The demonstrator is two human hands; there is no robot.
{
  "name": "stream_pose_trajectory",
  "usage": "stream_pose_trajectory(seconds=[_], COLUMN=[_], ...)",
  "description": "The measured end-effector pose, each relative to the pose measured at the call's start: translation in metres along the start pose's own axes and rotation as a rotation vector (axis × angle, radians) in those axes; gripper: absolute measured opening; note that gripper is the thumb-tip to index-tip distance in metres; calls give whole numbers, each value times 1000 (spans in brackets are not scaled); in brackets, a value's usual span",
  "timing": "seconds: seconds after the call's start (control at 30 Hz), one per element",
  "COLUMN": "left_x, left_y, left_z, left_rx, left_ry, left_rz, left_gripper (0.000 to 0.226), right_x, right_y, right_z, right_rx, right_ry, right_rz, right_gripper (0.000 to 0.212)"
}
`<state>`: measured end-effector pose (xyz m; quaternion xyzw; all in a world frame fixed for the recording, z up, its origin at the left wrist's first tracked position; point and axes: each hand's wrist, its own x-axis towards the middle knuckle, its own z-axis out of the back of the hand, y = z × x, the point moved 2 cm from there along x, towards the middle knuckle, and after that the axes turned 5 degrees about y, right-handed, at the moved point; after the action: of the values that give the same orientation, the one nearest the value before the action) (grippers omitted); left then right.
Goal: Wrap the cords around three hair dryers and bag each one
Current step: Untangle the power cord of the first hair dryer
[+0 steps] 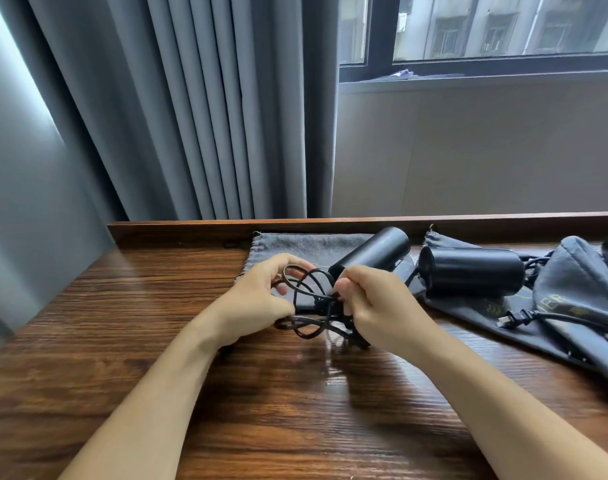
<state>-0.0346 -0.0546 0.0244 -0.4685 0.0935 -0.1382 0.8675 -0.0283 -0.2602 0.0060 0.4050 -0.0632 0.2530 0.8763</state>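
You're early in the job: no dryer is bagged yet, judging by the three bags lying flat. Your left hand (261,299) curls round loops of cord (309,306), palm turned inward. Your right hand (375,303) pinches the cord bundle just beside it, fingers curled, with the first dryer (375,251) just beyond its knuckles on a bag (295,245). Right of that hand, a second dryer (472,270) lies unwrapped, plug (512,318) loose; a third sits at the frame edge.
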Motion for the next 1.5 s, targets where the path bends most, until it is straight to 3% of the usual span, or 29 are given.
stream_pose_trajectory(seconds=[0.07,0.13,0.3,0.47,0.7,0.9,1.07,1.17,1.23,1.37,1.43,1.5], left_x=[-1,0,4,4,6,2,3,2,3,6,7,7], left_y=[-3,-8,-8,-4,-1,-6,2,3,5,7,7,6], left_z=[-2,-9,-25,-23,-22,-24,-14,-10,-10,-8,-6,-4], left_rx=[-31,-149,-89,-186,-108,12,93,255,264,268,275,276], left_ry=[41,-9,-329,-286,-300,-265,-277,-312,-311,-359,-387,-409], left_rz=[-42,-65,-65,-18,30,-14,-2,-9,25,61,71,73], left_gripper=[54,33,37,22,19,26,43,35,28,7,8,9], right_x=[0,-1,-3,-5,-2,-3,-2,0,2,4,6,6], right_y=[0,2,11,12,1,5,8,11,10,8,4,0], right_z=[-1,-1,0,4,-3,5,15,22,25,30,35,40], right_rx=[-117,-150,-155,-119,-104,127,404,575,676,975,1123,999], right_ry=[-14,16,4,-12,-51,-195,-86,52,61,-54,-188,-251], right_rz=[55,81,124,59,78,-36,-132,-72,-40,-88,-184,-254], right_gripper=[22,16,30,12,16,20,27,30,24,16,15,39])
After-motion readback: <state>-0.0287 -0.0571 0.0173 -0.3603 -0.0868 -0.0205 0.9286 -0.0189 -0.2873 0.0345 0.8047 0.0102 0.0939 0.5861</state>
